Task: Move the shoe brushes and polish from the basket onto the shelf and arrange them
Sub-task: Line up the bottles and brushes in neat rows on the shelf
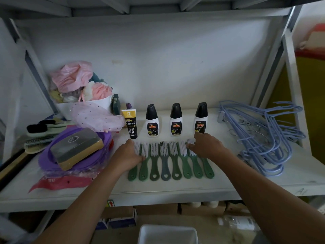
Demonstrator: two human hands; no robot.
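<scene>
Nearest us, at 6 o'clock, the white basket (168, 233) shows only its rim, below the front edge of the shelf (158, 192). Both forearms rise from 7 and 5 o'clock onto the shelf board. We see the left hand (129, 156) set against the 9 o'clock end of the brush row (165, 161), its fingers fairly straight and laid on the outermost handle. The right hand (205, 147) rests on the 3 o'clock end, fingers loosely spread, tips touching white bristles. Neither hand closes round anything. We count eight brushes lying flat and side by side, seven green and one grey, with handles toward 6 o'clock and bristle heads toward 12. Just beyond, at 12 o'clock, three polish bottles (175, 122), white with black caps, stand upright and apart in a line. A black-and-yellow tube (131, 126) stands on end at their 9 o'clock side. Toward 9 o'clock lies a purple pile (52, 159) carrying a boxed brush (77, 148), toward 10 a white tub (65, 107) of pink cloth, and at 3 a heap of blue hangers (263, 138).
</scene>
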